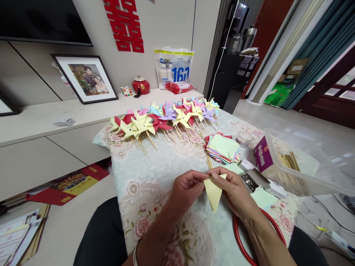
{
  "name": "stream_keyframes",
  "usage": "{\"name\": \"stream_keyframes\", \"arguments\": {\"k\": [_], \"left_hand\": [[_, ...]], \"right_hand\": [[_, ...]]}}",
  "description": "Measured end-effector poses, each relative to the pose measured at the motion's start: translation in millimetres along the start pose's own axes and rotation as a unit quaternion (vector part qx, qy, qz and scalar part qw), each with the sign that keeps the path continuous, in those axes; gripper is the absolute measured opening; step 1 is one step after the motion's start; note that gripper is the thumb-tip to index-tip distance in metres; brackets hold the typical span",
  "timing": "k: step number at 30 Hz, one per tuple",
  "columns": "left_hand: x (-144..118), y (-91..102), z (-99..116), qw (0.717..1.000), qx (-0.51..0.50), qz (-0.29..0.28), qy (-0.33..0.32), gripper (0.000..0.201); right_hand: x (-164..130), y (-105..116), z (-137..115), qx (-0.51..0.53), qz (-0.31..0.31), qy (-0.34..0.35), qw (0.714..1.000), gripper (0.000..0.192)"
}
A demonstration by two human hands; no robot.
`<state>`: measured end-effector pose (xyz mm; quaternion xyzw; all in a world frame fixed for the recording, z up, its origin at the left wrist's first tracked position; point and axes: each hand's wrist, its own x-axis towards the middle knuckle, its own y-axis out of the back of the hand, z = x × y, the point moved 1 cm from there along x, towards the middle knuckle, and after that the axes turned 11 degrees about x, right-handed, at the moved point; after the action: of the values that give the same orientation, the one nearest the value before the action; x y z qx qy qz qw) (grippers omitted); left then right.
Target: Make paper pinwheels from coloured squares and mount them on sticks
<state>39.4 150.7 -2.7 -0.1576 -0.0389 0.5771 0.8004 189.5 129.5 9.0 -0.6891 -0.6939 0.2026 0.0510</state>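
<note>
A pale yellow paper folded into a triangle (213,191) hangs point-down between my hands over the flowered tablecloth (155,173). My left hand (185,190) pinches its top left corner. My right hand (236,190) grips the top right edge, fingers closed over the fold. Just beyond my hands lies a stack of coloured paper squares (223,147). Further back, a row of finished paper pinwheels (163,118) on wooden sticks stretches across the table.
A clear plastic box (307,162) with wooden sticks stands at the right, with a purple carton (263,154) and a small box of pins (250,180) beside it. A red ring (240,240) lies under my right wrist. A low white cabinet (55,125) runs along the left.
</note>
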Motion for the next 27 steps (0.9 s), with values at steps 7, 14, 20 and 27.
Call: {"name": "stream_keyframes", "arguments": {"k": [7,14,20,27], "left_hand": [[-1.1,1.5,-1.4,1.000,0.005,0.018,0.012,0.013],[1.5,8.5,-3.3,0.994,-0.055,0.059,0.070,0.027],[-0.1,8.3,-1.7,0.991,-0.066,0.057,0.103,0.030],[-0.5,3.9,-5.9,0.997,0.015,0.032,0.070,0.025]], "right_hand": [[-1.3,-0.2,-1.7,0.009,-0.005,0.004,1.000,0.037],[-1.6,-0.2,-3.9,0.050,-0.017,0.028,0.998,0.039],[-0.9,0.5,-1.9,0.072,-0.035,0.016,0.997,0.055],[1.3,1.7,-0.1,0.033,-0.012,0.034,0.999,0.032]]}}
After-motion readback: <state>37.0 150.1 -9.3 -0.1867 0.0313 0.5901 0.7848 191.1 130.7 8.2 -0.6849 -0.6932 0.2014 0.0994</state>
